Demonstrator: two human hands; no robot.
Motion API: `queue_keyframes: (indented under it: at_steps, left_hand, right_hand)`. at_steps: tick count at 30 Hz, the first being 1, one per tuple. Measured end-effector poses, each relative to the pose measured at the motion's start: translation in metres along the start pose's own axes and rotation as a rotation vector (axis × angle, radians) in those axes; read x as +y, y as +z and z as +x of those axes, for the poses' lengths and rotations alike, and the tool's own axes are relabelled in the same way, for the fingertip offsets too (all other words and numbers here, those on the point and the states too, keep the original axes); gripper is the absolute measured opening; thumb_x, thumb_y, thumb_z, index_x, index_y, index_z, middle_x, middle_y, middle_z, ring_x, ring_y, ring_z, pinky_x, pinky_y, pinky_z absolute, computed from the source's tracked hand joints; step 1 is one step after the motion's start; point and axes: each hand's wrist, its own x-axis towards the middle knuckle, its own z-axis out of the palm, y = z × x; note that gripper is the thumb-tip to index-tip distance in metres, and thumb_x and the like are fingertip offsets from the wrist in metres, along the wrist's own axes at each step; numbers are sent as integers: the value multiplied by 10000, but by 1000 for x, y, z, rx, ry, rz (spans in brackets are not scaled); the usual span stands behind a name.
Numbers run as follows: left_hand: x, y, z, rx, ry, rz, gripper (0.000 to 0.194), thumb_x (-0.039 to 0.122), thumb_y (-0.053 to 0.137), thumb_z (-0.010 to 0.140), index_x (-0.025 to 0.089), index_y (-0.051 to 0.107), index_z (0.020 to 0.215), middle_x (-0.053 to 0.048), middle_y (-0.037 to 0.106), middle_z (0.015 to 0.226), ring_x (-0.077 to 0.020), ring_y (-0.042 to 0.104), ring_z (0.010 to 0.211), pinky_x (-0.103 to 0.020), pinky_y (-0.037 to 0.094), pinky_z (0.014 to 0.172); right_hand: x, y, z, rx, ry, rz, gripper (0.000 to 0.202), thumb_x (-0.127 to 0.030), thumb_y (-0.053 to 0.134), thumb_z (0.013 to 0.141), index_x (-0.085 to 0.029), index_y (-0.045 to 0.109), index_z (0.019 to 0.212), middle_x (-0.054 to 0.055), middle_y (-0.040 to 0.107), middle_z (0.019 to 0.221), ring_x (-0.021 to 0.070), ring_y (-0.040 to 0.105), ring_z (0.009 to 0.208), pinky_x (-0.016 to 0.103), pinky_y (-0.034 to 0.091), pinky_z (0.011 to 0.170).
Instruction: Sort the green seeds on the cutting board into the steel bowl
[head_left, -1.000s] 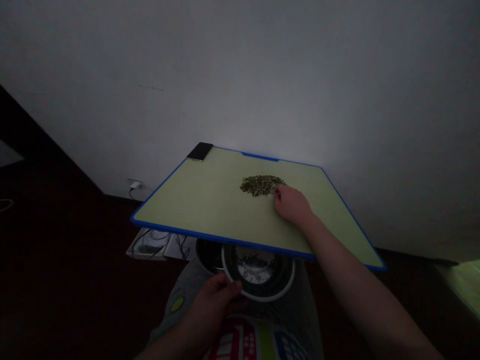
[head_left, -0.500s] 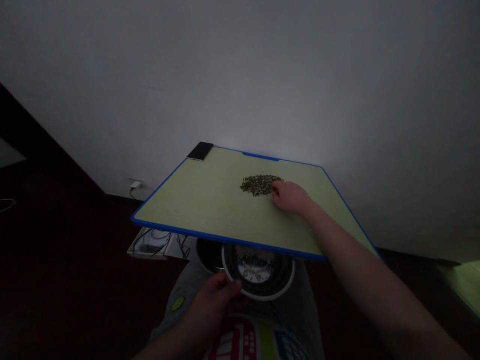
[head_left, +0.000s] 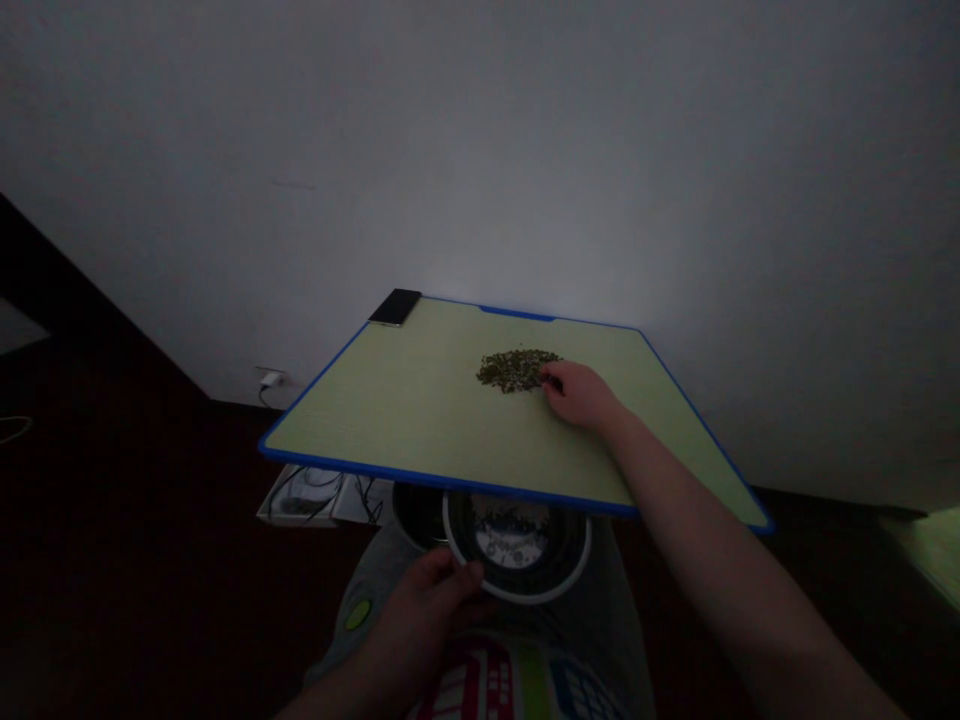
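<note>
One heap of small greenish bits (head_left: 510, 372), too many to count, on one bench (head_left: 405, 410). Right hand (head_left: 585, 395) curled at heap's right edge; cannot tell grip open or closed. Left hand (head_left: 427, 605) closed on one white-rimmed bowl (head_left: 525, 600) below the bench's near edge, second bowl (head_left: 409, 512) beside. One black device (head_left: 395, 307), far left corner.

Just the one head cam, aimed forward and down from above the lap (head_left: 628, 620). Board (head_left: 420, 400) sits mid-frame, seen from its near side, wall (head_left: 480, 150) fills the top. Pretty wide, but close enough that both arms (head_left: 720, 570) run out the bottom.
</note>
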Motion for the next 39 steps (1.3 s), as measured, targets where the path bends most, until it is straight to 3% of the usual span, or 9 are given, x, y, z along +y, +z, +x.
queue_keyframes:
  at_steps: [7, 11, 15, 19, 25, 35, 39]
  left_hand:
    - [-2, -2, 2, -32, 48, -8, 214, 295, 736, 735, 167, 659, 889, -112, 802, 940, -267, 754, 730, -322, 560, 536]
    - [-1, -2, 2, -52, 38, -37, 221, 277, 738, 737, 169, 667, 915, -100, 804, 944, -234, 747, 705, -323, 575, 564]
    - [-1, -1, 2, 6, 23, -41, 207, 277, 767, 705, 177, 673, 861, -84, 808, 905, -209, 735, 662, -276, 540, 501]
    - [-2, -1, 1, -44, 56, -60, 178, 270, 765, 709, 182, 694, 848, -60, 812, 890, -193, 732, 662, -275, 545, 557]
    - [0, 1, 0, -71, 28, -52, 228, 302, 752, 713, 180, 706, 900, -77, 812, 916, -251, 746, 714, -332, 559, 591]
    - [-4, -2, 3, -44, 75, -38, 237, 308, 752, 722, 172, 701, 909, -92, 806, 956, -242, 750, 781, -304, 560, 610]
    - [-4, -1, 3, -26, 39, -42, 278, 321, 765, 703, 188, 695, 937, -95, 805, 958, -260, 752, 737, -315, 556, 535]
  right_hand:
    - [10, 5, 3, 49, -8, 79, 211, -171, 495, 840, -154, 677, 945, 98, 701, 942, 202, 606, 857, 283, 420, 767]
    - [11, 8, 3, 70, -5, 84, 200, -167, 500, 846, -156, 669, 952, 102, 694, 951, 204, 600, 861, 289, 418, 771]
    - [10, 9, 3, 86, -17, 89, 186, -162, 497, 850, -149, 660, 938, 109, 683, 940, 204, 589, 851, 292, 416, 765]
    - [9, 12, 5, 100, -54, 98, 188, -160, 484, 854, -145, 653, 935, 112, 673, 929, 209, 577, 851, 302, 417, 772]
    - [8, 14, 6, 109, -78, 115, 205, -159, 463, 861, -155, 646, 953, 114, 658, 957, 215, 564, 874, 314, 421, 793]
    - [10, 11, 5, 81, -98, 158, 197, -140, 466, 847, -163, 655, 900, 94, 658, 908, 201, 568, 844, 300, 419, 770]
    - [10, 11, 4, 86, -116, 170, 189, -139, 472, 841, -159, 656, 884, 90, 656, 887, 197, 563, 820, 295, 416, 753]
